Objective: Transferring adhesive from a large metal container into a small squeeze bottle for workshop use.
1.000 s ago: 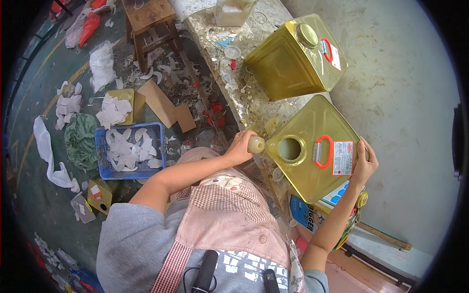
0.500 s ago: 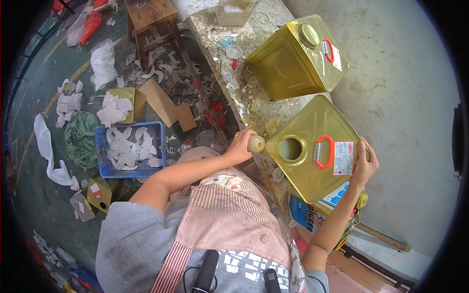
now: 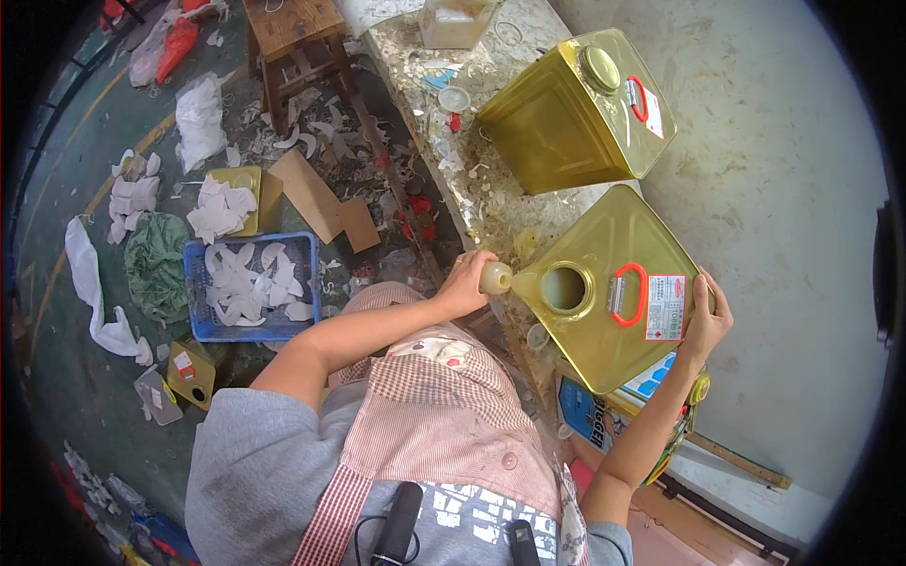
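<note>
A grey short-sleeved shirt (image 3: 255, 472) shows white printed patches (image 3: 448, 520) under a pinkish checked and striped apron (image 3: 425, 443) with a round button (image 3: 510, 459).

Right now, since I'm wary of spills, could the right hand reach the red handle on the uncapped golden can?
Probably yes: the right hand touches the uncapped golden can, with only a flat label between hand and red handle, though letting go might shift the can.

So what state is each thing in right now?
Bottle: uncapped
Left hand: closed around the bottle
Near can: uncapped
Right hand: against the near can's edge
Far can: capped
Blue basket: holding white scraps
Stool: upright
Green sack: crumpled
</note>
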Available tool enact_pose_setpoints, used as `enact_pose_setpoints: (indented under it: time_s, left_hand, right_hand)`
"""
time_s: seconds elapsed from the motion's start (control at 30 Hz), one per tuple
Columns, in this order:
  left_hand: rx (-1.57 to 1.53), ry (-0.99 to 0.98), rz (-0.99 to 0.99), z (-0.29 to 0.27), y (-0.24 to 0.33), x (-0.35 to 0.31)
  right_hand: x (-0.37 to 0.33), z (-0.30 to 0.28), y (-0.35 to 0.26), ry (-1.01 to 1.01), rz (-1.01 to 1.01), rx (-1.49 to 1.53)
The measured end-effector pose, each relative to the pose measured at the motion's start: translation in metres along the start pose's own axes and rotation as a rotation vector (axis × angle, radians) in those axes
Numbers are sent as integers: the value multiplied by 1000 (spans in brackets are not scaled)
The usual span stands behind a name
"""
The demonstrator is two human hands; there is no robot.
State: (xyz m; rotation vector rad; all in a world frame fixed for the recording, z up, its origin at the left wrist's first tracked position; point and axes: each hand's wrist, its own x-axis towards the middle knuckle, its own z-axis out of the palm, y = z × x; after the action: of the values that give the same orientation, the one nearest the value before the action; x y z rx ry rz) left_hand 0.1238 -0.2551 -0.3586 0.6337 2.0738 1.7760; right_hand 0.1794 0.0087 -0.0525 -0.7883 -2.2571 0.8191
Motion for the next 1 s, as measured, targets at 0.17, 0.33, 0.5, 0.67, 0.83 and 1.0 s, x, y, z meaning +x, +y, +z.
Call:
enact_pose_setpoints:
  time_s: [0.17, 0.33, 0.5, 0.67, 0.83, 1.0]
  left_hand:
    - [0, 4, 1, -1, 2, 1]
    - [-5, 14, 2, -2, 2, 2]
    - [-3, 19, 2, -2, 4, 4]
    - [-9, 13, 0, -3, 3, 5]
    - [-11, 15, 5, -4, 1, 5]
    - [-1, -2, 1, -5, -1, 6]
  right_hand:
    - [1, -1, 0, 12, 10, -4]
    - [2, 0, -2, 9, 31, -14]
    - [4, 1, -2, 4, -4, -5]
    - [6, 2, -3, -10, -7, -8]
    - [8, 4, -3, -9, -40, -47]
    - [9, 5, -7, -9, 11, -11]
